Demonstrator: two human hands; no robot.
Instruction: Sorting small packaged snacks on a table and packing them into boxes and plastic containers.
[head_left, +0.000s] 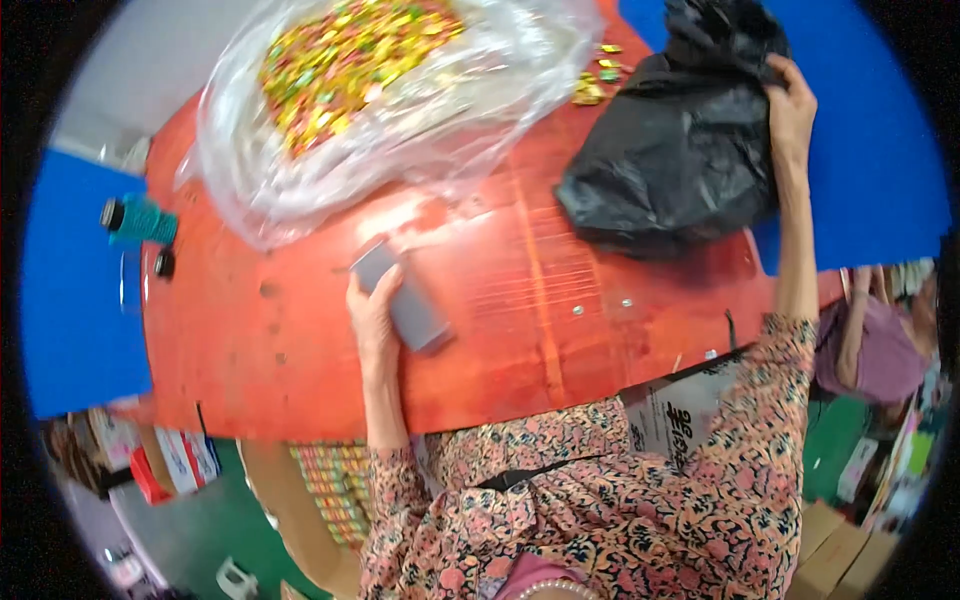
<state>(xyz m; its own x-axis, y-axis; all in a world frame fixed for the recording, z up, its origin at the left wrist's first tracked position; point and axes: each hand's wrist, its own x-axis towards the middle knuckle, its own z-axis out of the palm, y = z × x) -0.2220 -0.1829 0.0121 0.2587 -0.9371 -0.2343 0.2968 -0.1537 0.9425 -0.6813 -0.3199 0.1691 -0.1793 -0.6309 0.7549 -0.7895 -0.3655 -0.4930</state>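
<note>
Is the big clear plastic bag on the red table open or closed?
Open: the clear plastic bag lies spread on the red table, its mouth wide, with a heap of small colourful wrapped pieces exposed inside.

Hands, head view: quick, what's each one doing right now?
Left hand: closed around a grey flat box on the red table.
Right hand: gripping the black plastic bag.
</note>
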